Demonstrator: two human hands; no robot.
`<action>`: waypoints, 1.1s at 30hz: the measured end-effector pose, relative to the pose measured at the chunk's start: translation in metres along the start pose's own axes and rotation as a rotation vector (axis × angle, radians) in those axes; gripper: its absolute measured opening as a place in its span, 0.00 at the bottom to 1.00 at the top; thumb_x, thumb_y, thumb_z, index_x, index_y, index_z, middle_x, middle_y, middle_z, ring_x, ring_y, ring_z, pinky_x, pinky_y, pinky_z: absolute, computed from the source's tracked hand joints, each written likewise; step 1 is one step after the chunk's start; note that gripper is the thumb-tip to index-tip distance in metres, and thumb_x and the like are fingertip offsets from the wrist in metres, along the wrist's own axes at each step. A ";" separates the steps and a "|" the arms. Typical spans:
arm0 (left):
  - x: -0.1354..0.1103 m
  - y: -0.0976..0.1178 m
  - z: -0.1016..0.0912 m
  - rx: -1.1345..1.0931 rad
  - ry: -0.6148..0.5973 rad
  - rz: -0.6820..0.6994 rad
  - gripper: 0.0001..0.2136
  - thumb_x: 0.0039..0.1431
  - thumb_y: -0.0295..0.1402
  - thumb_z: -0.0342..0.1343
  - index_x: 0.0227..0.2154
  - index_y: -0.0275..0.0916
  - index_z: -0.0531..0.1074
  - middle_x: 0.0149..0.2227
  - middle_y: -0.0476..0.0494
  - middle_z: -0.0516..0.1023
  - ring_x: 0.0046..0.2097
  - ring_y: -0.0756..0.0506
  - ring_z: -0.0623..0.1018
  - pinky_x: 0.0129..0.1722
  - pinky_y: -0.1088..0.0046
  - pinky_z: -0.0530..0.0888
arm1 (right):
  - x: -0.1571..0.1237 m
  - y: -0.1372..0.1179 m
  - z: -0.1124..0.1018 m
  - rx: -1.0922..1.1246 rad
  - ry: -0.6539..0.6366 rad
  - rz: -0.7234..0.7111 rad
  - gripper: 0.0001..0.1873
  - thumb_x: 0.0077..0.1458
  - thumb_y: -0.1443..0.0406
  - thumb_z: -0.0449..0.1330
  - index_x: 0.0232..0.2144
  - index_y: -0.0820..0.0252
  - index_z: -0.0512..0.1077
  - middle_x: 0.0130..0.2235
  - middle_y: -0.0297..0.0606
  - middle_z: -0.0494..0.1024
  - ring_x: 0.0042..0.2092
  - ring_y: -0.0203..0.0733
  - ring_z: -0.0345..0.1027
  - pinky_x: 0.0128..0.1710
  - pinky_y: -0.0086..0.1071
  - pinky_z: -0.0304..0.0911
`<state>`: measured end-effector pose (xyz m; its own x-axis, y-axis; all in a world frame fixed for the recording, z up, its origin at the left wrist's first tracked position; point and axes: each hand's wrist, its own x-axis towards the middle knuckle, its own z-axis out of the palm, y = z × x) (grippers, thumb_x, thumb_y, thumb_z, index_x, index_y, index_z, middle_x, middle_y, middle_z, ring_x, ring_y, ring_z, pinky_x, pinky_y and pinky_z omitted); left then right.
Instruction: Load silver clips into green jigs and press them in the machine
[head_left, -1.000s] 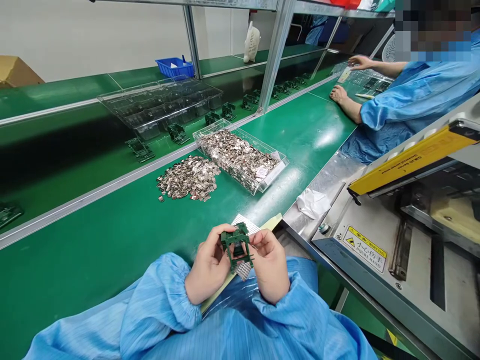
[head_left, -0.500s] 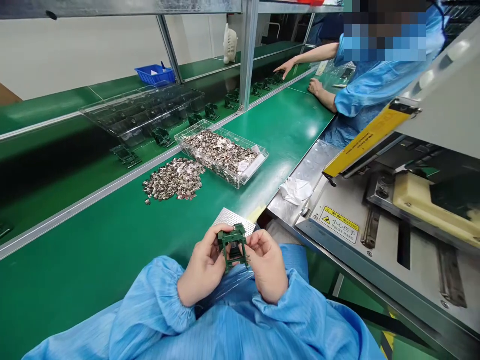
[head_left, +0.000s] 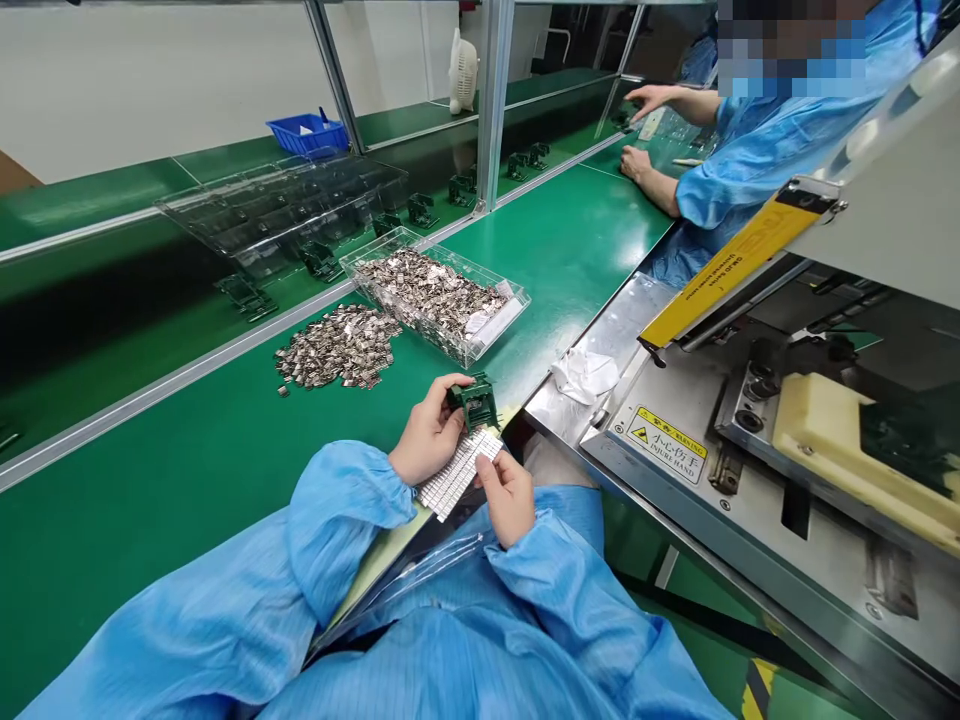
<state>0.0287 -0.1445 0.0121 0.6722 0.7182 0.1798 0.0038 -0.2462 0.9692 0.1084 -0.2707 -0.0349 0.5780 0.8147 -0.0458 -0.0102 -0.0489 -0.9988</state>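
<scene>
My left hand is closed around a small dark green open-frame part, which looks like a circuit-board assembly with pins. Just below it lies a sheet of small white labels, marked off in a grid and slanting along the table edge near my body. The thumb and finger of my right hand pinch at the right edge of that sheet. Whether a single label is between those fingertips is too small to see. Up ahead on the green table are a loose pile of small metal pieces and a clear tray full of similar pieces.
Several green frame parts line the sunken strip beyond the metal rail, beside a clear blister tray. A machine with a hand-injury warning stands at right, with crumpled white tissue before it. A co-worker's hands are at the far end.
The green frame part went from between both hands to my left hand alone, moving up and forward. My right hand came left onto the label sheet. The co-worker's reaching hand drew back rightward.
</scene>
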 end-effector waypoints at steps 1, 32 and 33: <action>0.001 0.000 0.000 -0.024 -0.003 -0.003 0.17 0.60 0.28 0.51 0.53 0.42 0.61 0.38 0.46 0.73 0.35 0.49 0.77 0.38 0.71 0.76 | 0.001 0.001 0.002 -0.012 0.020 -0.011 0.22 0.58 0.48 0.55 0.23 0.58 0.67 0.22 0.33 0.70 0.25 0.38 0.64 0.27 0.31 0.62; -0.010 0.006 0.003 -0.255 0.086 0.055 0.16 0.64 0.37 0.51 0.52 0.41 0.62 0.40 0.43 0.72 0.35 0.49 0.74 0.36 0.73 0.74 | 0.027 -0.076 -0.034 -0.369 0.034 -0.533 0.07 0.59 0.68 0.60 0.38 0.54 0.77 0.36 0.37 0.74 0.38 0.40 0.69 0.39 0.34 0.66; -0.011 0.007 0.004 -0.240 0.085 0.067 0.15 0.64 0.37 0.51 0.52 0.41 0.62 0.40 0.43 0.72 0.35 0.49 0.74 0.37 0.72 0.74 | 0.031 -0.075 -0.026 -0.342 0.075 -0.574 0.06 0.58 0.69 0.60 0.36 0.55 0.76 0.36 0.37 0.72 0.39 0.40 0.68 0.39 0.35 0.66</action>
<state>0.0238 -0.1565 0.0161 0.6007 0.7598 0.2487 -0.2212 -0.1410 0.9650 0.1488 -0.2570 0.0389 0.4698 0.7243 0.5047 0.5676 0.1900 -0.8011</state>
